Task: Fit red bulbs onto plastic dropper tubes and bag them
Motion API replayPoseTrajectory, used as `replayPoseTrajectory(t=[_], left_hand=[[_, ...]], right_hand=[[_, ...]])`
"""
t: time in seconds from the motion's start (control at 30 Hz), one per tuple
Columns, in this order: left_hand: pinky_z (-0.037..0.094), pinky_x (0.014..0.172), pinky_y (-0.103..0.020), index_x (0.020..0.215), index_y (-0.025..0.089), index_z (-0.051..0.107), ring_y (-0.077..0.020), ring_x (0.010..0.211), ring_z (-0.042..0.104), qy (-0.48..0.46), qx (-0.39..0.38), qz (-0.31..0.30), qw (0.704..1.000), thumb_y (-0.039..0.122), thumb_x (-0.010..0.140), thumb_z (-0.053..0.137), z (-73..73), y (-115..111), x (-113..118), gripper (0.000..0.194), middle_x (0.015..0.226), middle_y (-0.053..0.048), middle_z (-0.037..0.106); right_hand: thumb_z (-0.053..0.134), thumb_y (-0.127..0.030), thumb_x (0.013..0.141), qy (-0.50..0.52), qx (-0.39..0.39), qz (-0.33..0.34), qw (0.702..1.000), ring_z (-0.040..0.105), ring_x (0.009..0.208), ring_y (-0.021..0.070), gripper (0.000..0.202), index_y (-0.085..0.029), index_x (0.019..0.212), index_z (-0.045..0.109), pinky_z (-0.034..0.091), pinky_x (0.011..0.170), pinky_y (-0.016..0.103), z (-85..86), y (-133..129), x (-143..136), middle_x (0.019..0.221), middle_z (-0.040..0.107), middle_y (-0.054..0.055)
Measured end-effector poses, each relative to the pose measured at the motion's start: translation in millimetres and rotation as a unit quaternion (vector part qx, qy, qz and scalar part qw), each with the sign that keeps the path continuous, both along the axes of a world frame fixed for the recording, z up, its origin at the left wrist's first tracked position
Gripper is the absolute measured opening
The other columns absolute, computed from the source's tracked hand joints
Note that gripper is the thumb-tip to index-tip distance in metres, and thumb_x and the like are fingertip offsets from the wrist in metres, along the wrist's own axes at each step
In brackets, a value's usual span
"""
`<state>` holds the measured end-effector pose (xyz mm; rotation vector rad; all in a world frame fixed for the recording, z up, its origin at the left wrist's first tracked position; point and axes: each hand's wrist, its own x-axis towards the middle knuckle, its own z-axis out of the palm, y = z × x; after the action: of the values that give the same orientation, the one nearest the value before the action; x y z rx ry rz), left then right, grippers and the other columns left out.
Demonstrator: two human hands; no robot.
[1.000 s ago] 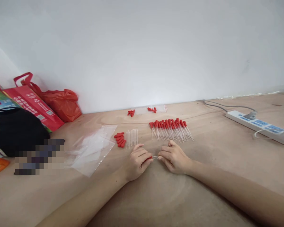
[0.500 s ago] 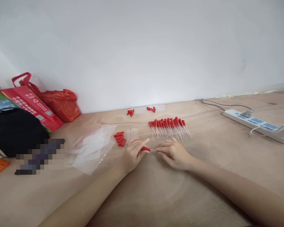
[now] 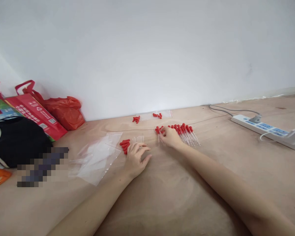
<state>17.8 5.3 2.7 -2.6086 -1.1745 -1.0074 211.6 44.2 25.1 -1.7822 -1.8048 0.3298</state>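
Note:
My right hand pinches a glass dropper with a red rubber bulb at the left end of a row. That row of red-bulbed droppers lies side by side on the wooden table, partly covered by my hand. With fingers spread and nothing in them, my left hand hovers over the near ends of loose red rubber bulbs and bare glass tubes. The fingers hide part of both groups.
Clear zip bags lie left of my left hand. Small bags with more red bulbs are near the wall. A white power strip with a cable sits right. Red bags and a black bag stand at the left.
My right hand has moved up with the dropper to the left end of the row. My left hand has let go of its red bulb and spread its fingers near the loose bulbs.

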Motion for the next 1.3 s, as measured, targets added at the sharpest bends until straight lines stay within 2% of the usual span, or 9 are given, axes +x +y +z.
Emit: replayPoseTrajectory(t=[0.1,0.23,0.47,0.67,0.8,0.9,1.0,1.13,1.3], left_hand=[[0.035,0.082,-0.038,0.081,0.021,0.061,-0.021,0.089,0.052,0.009,-0.016,-0.006,1.0,0.025,0.075,0.057,0.2,-1,0,0.008,0.091,-0.004,0.058],[0.035,0.08,-0.037,0.078,0.021,0.061,-0.0203,0.088,0.052,0.014,-0.03,-0.02,0.999,0.024,0.075,0.057,0.4,-1,1,0.006,0.089,-0.003,0.059],[0.034,0.081,-0.039,0.076,0.021,0.061,-0.0204,0.087,0.053,0.018,-0.041,-0.012,0.999,0.024,0.076,0.056,0.0,1,3,0.005,0.086,-0.002,0.062],[0.033,0.078,-0.039,0.079,0.021,0.06,-0.0217,0.086,0.054,0.032,-0.032,0.032,0.998,0.024,0.076,0.056,-2.9,0,2,0.006,0.087,-0.002,0.063],[0.034,0.076,-0.04,0.082,0.02,0.058,-0.0246,0.085,0.053,0.009,0.012,0.134,0.991,0.025,0.075,0.054,4.9,8,-4,0.009,0.084,-0.005,0.062],[0.035,0.074,-0.04,0.084,0.02,0.059,-0.0277,0.085,0.052,0.005,0.005,0.246,0.969,0.028,0.074,0.054,18.4,21,-16,0.013,0.083,-0.007,0.062],[0.035,0.076,-0.04,0.082,0.022,0.061,-0.0281,0.093,0.051,0.01,-0.052,0.321,0.945,0.03,0.075,0.052,31.7,37,-31,0.014,0.092,-0.006,0.061],[0.034,0.083,-0.04,0.084,0.025,0.063,-0.0267,0.103,0.049,0.032,-0.145,0.359,0.921,0.032,0.076,0.05,39.7,52,-50,0.016,0.103,-0.004,0.06],[0.035,0.08,-0.04,0.086,0.026,0.065,-0.0272,0.098,0.054,0.046,-0.212,0.353,0.91,0.039,0.077,0.048,36.3,62,-61,0.024,0.103,-0.004,0.063]], right_hand=[[0.047,-0.033,0.079,-0.047,-0.03,-0.054,0.997,0.059,0.086,0.0206,0.024,-0.019,0.097,0.055,0.04,0.064,0.027,-4.2,5,-11,0.09,0.064,0.007],[0.043,-0.041,0.08,-0.066,-0.057,-0.073,0.994,0.06,0.086,0.0225,0.028,-0.019,0.093,0.054,0.041,0.065,0.03,-7.2,5,-16,0.089,0.064,0.009],[0.043,-0.031,0.079,-0.085,-0.084,-0.067,0.991,0.06,0.088,0.0253,0.023,-0.016,0.094,0.053,0.041,0.066,0.033,-6.2,1,-18,0.094,0.064,0.012],[0.04,-0.037,0.08,-0.131,-0.043,-0.034,0.99,0.061,0.083,0.0239,0.027,-0.019,0.089,0.058,0.041,0.065,0.032,-2.7,-12,-24,0.086,0.065,0.01],[0.044,-0.047,0.077,-0.181,-0.062,0.036,0.981,0.061,0.079,0.0253,0.036,-0.016,0.079,0.063,0.041,0.064,0.033,-0.6,-24,-38,0.081,0.065,0.013],[0.042,-0.036,0.079,-0.219,-0.062,0.06,0.972,0.062,0.077,0.0249,0.032,-0.014,0.081,0.065,0.042,0.062,0.032,1.2,-27,-46,0.084,0.066,0.016],[0.041,-0.026,0.079,-0.234,-0.069,0.059,0.968,0.062,0.08,0.0232,0.029,-0.013,0.086,0.066,0.043,0.063,0.031,1.7,-20,-51,0.088,0.066,0.017],[0.042,-0.018,0.078,-0.227,-0.078,0.027,0.97,0.062,0.084,0.0229,0.027,-0.011,0.089,0.066,0.043,0.066,0.03,-0.7,-5,-48,0.091,0.065,0.019],[0.042,-0.019,0.078,-0.212,-0.075,-0.001,0.974,0.063,0.084,0.0236,0.028,-0.01,0.09,0.065,0.044,0.066,0.03,-1.7,2,-44,0.09,0.065,0.02]])
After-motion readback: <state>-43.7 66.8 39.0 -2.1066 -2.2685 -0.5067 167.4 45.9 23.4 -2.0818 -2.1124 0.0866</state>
